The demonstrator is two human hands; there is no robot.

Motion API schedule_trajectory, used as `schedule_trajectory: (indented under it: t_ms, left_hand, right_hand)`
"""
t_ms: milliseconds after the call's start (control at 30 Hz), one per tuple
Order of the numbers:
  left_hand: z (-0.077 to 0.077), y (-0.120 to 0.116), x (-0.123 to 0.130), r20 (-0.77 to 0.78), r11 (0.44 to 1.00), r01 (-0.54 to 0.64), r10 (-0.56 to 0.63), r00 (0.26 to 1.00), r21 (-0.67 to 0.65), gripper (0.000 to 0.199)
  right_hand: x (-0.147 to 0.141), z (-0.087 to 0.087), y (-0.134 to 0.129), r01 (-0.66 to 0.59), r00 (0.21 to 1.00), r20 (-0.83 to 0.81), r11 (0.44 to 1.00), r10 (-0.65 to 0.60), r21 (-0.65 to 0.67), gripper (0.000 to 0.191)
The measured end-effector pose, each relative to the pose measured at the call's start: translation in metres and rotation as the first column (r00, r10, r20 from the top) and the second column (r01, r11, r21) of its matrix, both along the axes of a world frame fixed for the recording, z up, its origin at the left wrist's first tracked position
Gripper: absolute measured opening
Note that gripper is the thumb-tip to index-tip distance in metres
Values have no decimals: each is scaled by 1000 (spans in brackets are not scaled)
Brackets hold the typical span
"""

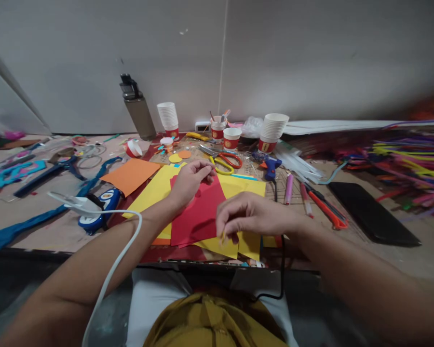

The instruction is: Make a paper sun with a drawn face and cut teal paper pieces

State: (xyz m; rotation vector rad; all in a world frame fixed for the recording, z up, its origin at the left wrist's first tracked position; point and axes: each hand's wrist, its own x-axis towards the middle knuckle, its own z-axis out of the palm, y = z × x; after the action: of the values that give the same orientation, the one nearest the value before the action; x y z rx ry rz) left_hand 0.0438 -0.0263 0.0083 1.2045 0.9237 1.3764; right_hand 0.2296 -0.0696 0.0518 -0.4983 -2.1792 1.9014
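Red paper (193,219) lies over yellow sheets (148,193) at the table's front edge. My left hand (193,180) is over the upper part of the red paper, its fingers curled together; whatever they may hold is too small to name. To the right, my right hand (244,217) is above the lower right corner of the red paper, thumb and fingers pinched on a small yellow piece. Yellow-handled scissors (222,166) and red-handled scissors (233,159) lie just beyond the paper.
Stacked paper cups (273,130), another cup stack (168,118) and a bottle (139,111) stand at the back. A blue glue gun (272,166), a black phone (372,212) and colourful pipe cleaners (415,168) are on the right. A white cable (125,250) crosses my left forearm.
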Motion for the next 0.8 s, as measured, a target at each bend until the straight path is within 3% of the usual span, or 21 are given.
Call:
schedule_trajectory:
  t_ms: [100, 200, 300, 367, 433, 467, 533, 600, 700, 800]
  left_hand:
    - [-1, 0, 1, -11, 1000, 6, -6, 1000, -4, 8]
    - [-1, 0, 1, -19, 1000, 1, -1, 1000, -6, 8]
    - [2, 0, -2, -85, 1000, 5, -6, 996, -13, 10]
    - [6, 1, -6, -218, 1000, 21, -23, 976, -14, 12]
    - [9, 5, -13, -439, 999, 45, -30, 898, 23, 13]
    - [9, 7, -18, -567, 996, 65, -17, 823, 65, 13]
    - [8, 14, -26, -791, 981, 131, 32, 611, 141, 15]
    - [4, 20, -34, -889, 969, 199, 42, 457, 148, 16]
    - [-1, 26, -41, -931, 944, 310, -8, 364, 113, 16]
    - [-3, 28, -43, -936, 929, 350, -15, 353, 117, 17]
  right_hand:
    - [-8, -2, -14, -233, 972, 50, 968, 229, 94, 28]
    - [-14, -8, -24, -292, 956, 83, 933, 280, 213, 26]
    - [-15, -10, -23, -210, 978, 58, 938, 202, 275, 26]
    - [-12, -8, -15, -31, 1000, 8, 941, 31, 337, 26]
    - [-6, -6, -4, 158, 987, -40, 886, -157, 436, 23]
    - [-4, -6, 1, 206, 977, -49, 843, -209, 497, 22]
    - [0, -7, 8, 173, 978, -9, 783, -209, 597, 28]
    - [2, -10, 10, 58, 983, 93, 742, -161, 668, 37]
    - [-1, -17, 5, -89, 968, 222, 667, -118, 740, 47]
    - [-5, -20, 0, -134, 960, 253, 603, -117, 787, 42]
